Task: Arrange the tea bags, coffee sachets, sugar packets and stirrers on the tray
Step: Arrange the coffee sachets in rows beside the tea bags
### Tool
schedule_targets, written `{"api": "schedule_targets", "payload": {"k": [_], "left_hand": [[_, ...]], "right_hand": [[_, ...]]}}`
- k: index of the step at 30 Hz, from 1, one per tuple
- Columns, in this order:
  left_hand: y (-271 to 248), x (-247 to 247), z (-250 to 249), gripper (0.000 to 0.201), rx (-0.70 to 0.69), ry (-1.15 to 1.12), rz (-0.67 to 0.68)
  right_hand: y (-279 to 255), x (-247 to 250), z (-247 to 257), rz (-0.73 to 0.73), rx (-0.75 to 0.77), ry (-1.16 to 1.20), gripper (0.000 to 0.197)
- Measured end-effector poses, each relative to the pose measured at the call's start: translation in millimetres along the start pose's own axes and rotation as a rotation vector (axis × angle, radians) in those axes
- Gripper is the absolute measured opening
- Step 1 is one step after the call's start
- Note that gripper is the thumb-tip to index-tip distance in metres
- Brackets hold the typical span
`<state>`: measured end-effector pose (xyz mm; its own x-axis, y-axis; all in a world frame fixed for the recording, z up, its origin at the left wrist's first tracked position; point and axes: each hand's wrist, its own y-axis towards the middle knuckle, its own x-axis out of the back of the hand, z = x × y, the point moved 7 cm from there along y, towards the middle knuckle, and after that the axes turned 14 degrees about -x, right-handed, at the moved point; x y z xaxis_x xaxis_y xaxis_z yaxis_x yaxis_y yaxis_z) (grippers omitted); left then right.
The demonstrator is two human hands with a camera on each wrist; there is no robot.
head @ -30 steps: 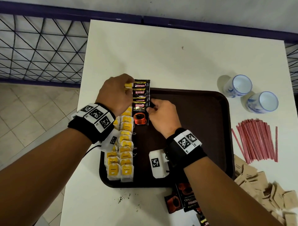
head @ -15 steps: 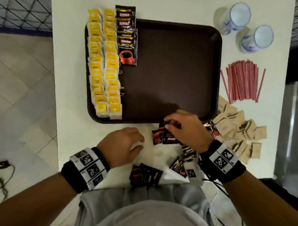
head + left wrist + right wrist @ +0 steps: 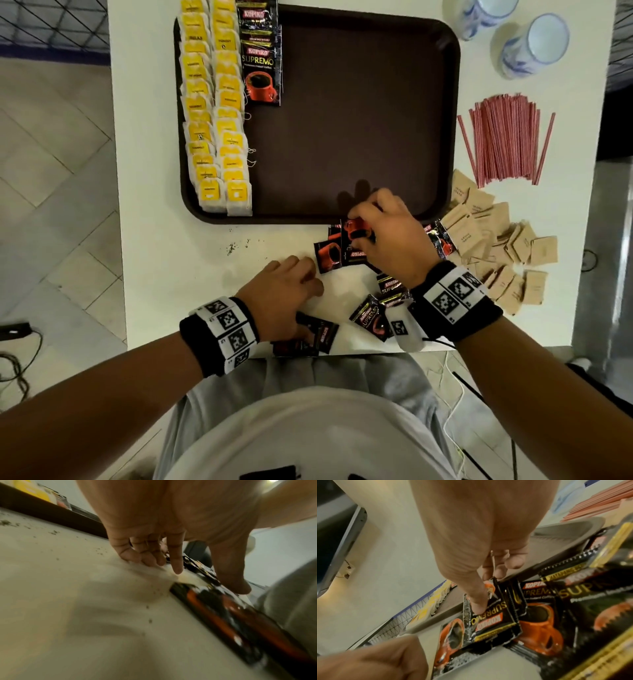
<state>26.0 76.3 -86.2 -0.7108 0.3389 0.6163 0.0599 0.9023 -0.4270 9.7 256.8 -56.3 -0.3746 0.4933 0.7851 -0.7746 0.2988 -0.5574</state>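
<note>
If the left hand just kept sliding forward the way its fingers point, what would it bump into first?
Probably the loose coffee sachet lying just ahead of the left hand fingers on the table, before the tray rim; depth is hard to judge.

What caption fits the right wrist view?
Right hand pinches a coffee sachet from the loose pile beside the tray.

Tray floor open at centre and 3 o'clock

On the tray [image 3: 452, 102], tea bags [image 3: 215, 113] and coffee sachets [image 3: 262, 58] fill the 9 to 11 o'clock side; loose sachets [image 3: 371, 317] crowd the counter [image 3: 154, 240] at 6 o'clock, stirrers [image 3: 503, 140] and sugar packets [image 3: 496, 243] at 3 to 5.
</note>
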Motion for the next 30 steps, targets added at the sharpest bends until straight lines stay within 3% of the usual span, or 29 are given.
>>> {"api": "schedule_targets", "payload": {"k": [4, 9, 14, 16, 22, 25, 30], "left_hand": [[-1.4, -7.8, -10.9, 0.066, -0.032, 0.099, 0.009], [0.5, -2.5, -12.2, 0.042, -0.039, 0.075, -0.017], [1.2, -1.0, -3.5, 0.029, -0.006, 0.023, 0.021], [1.1, -2.2, -3.5, 0.033, -0.009, 0.013, 0.008], [-3.5, -2.4, -8.8, 0.059, -0.035, 0.034, -0.035], [-3.4, -0.9, -10.8, 0.049, -0.060, 0.078, -0.072], [-4.0, 4.6, -12.5, 0.036, -0.105, 0.102, -0.216]], "right_hand": [[3.9, 4.3, -3.6, 0.013, -0.036, 0.062, 0.038], [2.6, 6.1, -6.9, 0.056, -0.032, 0.129, 0.047], [2.3, 21.2, -14.3, 0.141, -0.076, 0.318, 0.018], [3.0, 28.3, -22.1, 0.143, -0.131, 0.412, 0.016], [2.4, 35.8, -29.6, 0.179, -0.202, 0.693, 0.037], [3.5, 35.9, -30.6, 0.172, -0.217, 0.753, 0.038], [6.8, 38.4, -34.6, 0.092, -0.265, 0.741, 0.020]]}}
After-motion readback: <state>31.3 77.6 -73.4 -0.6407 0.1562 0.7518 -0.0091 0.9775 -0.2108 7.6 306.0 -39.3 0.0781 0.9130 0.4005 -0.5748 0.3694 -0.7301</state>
